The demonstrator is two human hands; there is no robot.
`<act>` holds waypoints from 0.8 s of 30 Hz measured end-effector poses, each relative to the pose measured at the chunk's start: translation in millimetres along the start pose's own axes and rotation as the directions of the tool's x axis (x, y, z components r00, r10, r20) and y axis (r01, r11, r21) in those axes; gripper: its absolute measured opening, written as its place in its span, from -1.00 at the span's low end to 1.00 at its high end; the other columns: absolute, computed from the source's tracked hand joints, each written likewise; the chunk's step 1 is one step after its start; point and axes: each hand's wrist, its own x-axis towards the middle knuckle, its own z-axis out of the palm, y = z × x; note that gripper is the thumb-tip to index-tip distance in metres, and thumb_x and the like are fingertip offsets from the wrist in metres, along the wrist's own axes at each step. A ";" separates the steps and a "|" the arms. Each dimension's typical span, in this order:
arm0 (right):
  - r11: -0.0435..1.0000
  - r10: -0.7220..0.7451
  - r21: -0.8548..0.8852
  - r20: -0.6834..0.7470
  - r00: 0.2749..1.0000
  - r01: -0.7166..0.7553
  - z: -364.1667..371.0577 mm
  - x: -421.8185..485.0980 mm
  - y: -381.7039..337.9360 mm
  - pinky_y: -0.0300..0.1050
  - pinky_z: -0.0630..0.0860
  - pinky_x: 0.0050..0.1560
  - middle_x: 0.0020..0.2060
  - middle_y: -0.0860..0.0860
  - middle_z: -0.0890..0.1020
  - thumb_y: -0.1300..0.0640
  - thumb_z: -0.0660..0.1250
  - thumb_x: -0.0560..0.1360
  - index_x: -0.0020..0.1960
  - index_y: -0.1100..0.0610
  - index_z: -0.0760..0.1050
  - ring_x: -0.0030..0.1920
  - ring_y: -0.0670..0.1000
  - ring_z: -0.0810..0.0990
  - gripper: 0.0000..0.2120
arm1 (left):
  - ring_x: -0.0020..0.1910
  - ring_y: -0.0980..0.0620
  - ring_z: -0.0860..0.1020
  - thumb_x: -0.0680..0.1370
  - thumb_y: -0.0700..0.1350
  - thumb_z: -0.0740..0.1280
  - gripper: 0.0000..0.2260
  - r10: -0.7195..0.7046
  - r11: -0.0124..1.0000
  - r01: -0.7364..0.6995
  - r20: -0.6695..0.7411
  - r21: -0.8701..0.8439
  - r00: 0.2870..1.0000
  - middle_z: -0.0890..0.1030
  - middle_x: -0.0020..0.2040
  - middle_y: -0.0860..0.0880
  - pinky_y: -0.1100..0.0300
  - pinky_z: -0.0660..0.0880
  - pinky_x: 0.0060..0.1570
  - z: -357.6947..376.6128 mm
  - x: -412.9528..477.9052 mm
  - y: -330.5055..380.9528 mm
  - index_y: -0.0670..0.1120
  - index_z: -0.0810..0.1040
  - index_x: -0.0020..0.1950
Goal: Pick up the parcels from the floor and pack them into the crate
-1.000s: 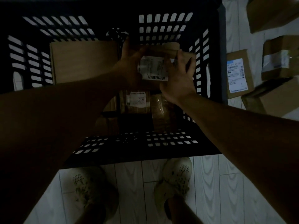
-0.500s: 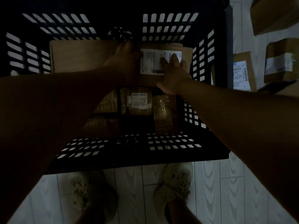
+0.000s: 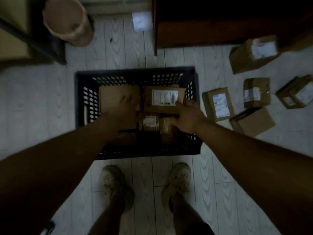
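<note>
Looking straight down: the black crate (image 3: 81, 99) sits on the floor (image 3: 42, 102), partly packed. The labelled parcel (image 3: 162, 99) lies flat at the far right inside, with the plain parcel (image 3: 115, 95) flat beside it at the far left. On the lower layer, near side, a small labelled packet (image 3: 149, 122) sits next to a taped packet (image 3: 166, 131).

The left hand (image 3: 126, 107) is over the plain parcel, fingers spread and relaxed, gripping nothing. The right hand (image 3: 188, 115) is at the labelled parcel's near right corner, fingertips at its edge (blurred, so I cannot tell whether it grasps or just touches).

Five more boxes lie on the floor right of the crate. The nearest floor parcel (image 3: 218, 104) is just beside the crate wall, label up. Both shoes (image 3: 113, 182) are at the crate's near side.
</note>
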 end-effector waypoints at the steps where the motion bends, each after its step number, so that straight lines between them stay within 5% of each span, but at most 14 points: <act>1: 1.000 -0.011 0.023 -0.013 1.000 0.011 -16.4 -28.0 -5.6 0.07 -0.02 0.48 0.53 0.11 -0.05 -0.22 0.19 0.52 0.55 0.00 -0.08 0.51 0.16 -0.09 -0.25 | 0.49 -0.19 -0.04 0.57 0.06 0.22 -0.36 -0.001 1.000 0.001 0.012 0.003 1.000 0.01 0.53 -0.21 0.00 -0.08 0.43 -15.8 -25.5 9.0 -0.11 0.00 0.53; 4: 0.994 -0.041 0.100 -0.061 0.997 0.047 -63.5 -113.3 -20.8 0.04 0.06 0.47 0.51 0.11 0.08 -0.17 0.22 0.52 0.54 0.00 0.01 0.49 0.14 0.03 -0.29 | 0.49 -0.21 -0.04 0.55 0.07 0.24 -0.33 -0.042 0.999 0.042 -0.011 -0.005 0.999 0.02 0.53 -0.22 -0.02 -0.09 0.43 -66.8 -107.4 39.8 -0.12 0.00 0.53; 11: 0.991 -0.086 0.077 -0.259 0.962 0.109 -139.1 -278.3 -45.9 -0.07 0.08 0.35 0.42 0.22 0.25 -0.10 0.27 0.52 0.48 0.12 0.19 0.43 0.21 0.14 -0.38 | 0.46 -0.26 0.10 0.52 0.00 0.32 -0.41 0.132 0.991 -0.129 -0.222 0.026 0.966 0.21 0.48 -0.23 -0.13 0.04 0.41 -159.4 -256.8 119.1 -0.15 0.21 0.48; 24: 0.974 0.225 0.094 -0.465 0.856 -0.205 -183.3 -498.7 -6.2 0.06 0.32 0.33 0.48 0.13 0.19 -0.18 0.23 0.50 0.52 0.02 0.10 0.40 0.19 0.26 -0.32 | 0.52 -0.10 -0.04 0.51 0.18 0.27 -0.32 0.297 0.946 -0.319 -0.259 -0.049 0.919 -0.03 0.55 -0.06 0.02 0.00 0.43 -218.5 -381.8 252.3 0.07 0.02 0.53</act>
